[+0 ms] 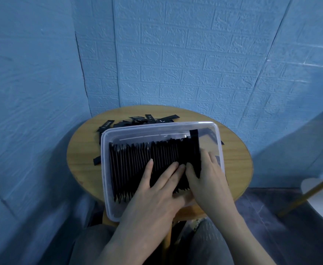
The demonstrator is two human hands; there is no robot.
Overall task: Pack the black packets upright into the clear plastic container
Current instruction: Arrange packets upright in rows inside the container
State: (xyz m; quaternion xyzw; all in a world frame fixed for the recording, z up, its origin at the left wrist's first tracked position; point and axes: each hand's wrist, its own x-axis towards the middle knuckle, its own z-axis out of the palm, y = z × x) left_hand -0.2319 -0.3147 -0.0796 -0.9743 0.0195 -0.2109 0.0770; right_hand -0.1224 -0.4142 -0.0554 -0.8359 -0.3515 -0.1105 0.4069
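A clear plastic container (107, 180) sits on a small round wooden table (80, 165). Inside it a long row of black packets (130, 165) stands upright on edge, side by side. My left hand (157, 190) lies flat on the packet tops with straight spread fingers. My right hand (204, 176) is at the row's right end, thumb and fingers curled round the last packets (193, 150). A loose pile of black packets (137, 120) lies on the table behind the container. One stray packet (97, 160) lies left of the container.
Blue brick-patterned walls close in behind and to the left of the table. A white stool with a wooden leg (317, 190) stands at the right. My knees in grey trousers (204, 243) are under the table's near edge.
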